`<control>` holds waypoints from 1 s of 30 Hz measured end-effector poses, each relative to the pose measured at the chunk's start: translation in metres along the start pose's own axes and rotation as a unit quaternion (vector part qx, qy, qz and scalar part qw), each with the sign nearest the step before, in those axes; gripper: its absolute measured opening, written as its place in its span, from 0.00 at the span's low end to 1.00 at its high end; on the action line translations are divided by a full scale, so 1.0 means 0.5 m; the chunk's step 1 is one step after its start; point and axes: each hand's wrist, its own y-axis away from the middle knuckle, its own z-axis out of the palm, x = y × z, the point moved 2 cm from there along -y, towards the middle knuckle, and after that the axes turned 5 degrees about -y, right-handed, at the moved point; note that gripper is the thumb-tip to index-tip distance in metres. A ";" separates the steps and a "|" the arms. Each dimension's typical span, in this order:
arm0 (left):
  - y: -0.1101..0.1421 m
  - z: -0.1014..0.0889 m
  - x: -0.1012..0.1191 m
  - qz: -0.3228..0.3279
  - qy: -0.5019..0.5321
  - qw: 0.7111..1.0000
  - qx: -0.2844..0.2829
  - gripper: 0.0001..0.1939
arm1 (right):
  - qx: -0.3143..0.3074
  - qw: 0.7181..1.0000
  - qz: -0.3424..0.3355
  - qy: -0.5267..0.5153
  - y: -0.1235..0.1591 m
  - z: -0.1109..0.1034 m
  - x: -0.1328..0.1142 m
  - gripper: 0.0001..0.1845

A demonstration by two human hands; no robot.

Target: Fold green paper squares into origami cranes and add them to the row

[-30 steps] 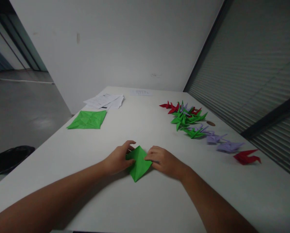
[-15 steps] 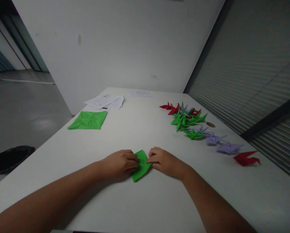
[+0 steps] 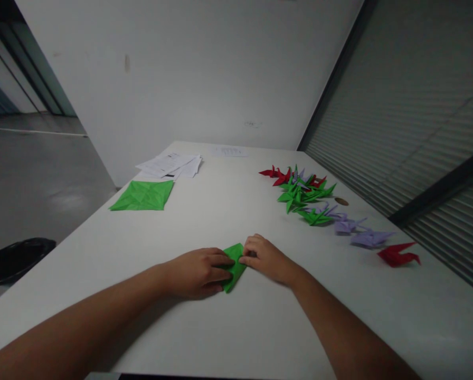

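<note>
A small folded piece of green origami paper (image 3: 234,268) lies on the white table in front of me. My left hand (image 3: 202,272) rests over its left part, fingers stretched out and slightly apart, pressing it down and hiding that side. Thumb and curled fingers of my right hand (image 3: 262,257) are pinched together at the paper's right edge. How much of the edge is between them is partly hidden.
A larger creased green sheet (image 3: 143,196) lies at the left, near printed papers (image 3: 169,164). Several folded paper cranes, green (image 3: 295,196), purple (image 3: 371,238) and red (image 3: 398,255), spread along the right. A black-lined bin (image 3: 17,258) stands left of the table (image 3: 228,338).
The green paper's right part has been folded over, so it looks narrower. My left fingers have straightened across it, and my right hand has shifted slightly up along the edge.
</note>
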 end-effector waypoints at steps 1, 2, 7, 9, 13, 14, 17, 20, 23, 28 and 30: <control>-0.001 -0.001 0.001 0.003 0.002 1.000 0.005 0.13 | 0.008 1.000 0.010 0.001 0.000 0.002 0.001 0.10; -0.002 -0.002 0.002 0.007 0.004 1.000 0.010 0.12 | 0.014 1.000 0.017 0.003 0.000 0.003 0.002 0.11; -0.001 0.002 0.001 0.024 -0.006 1.000 0.012 0.09 | 0.033 0.998 0.042 0.019 0.004 0.009 0.008 0.10; 0.000 0.006 -0.001 0.024 -0.011 1.000 0.014 0.09 | 0.037 0.998 0.050 0.024 0.004 0.011 0.011 0.10; 0.000 0.009 -0.002 0.010 0.000 1.000 0.020 0.18 | 0.033 0.997 0.058 0.031 0.003 0.012 0.011 0.11; 0.000 0.009 -0.001 0.009 -0.004 1.000 0.018 0.19 | 0.032 0.997 0.060 0.031 0.002 0.012 0.011 0.11; 0.002 0.007 0.000 0.011 -0.021 1.000 0.007 0.17 | 0.034 0.997 0.064 0.034 0.002 0.013 0.010 0.11; 0.006 0.005 -0.001 0.015 -0.021 1.000 0.001 0.14 | 0.045 0.996 0.065 0.052 0.003 0.013 0.012 0.13; 0.007 0.001 -0.001 0.026 -0.018 0.999 -0.009 0.14 | 0.056 0.993 0.078 0.074 0.004 0.012 0.015 0.16; 0.006 -0.008 0.002 0.042 -0.014 0.999 -0.002 0.14 | 0.064 0.990 0.086 0.090 0.004 0.008 0.021 0.17; 0.006 -0.008 0.003 0.039 -0.021 0.999 -0.004 0.14 | 0.074 0.990 0.071 0.093 0.003 0.006 0.021 0.16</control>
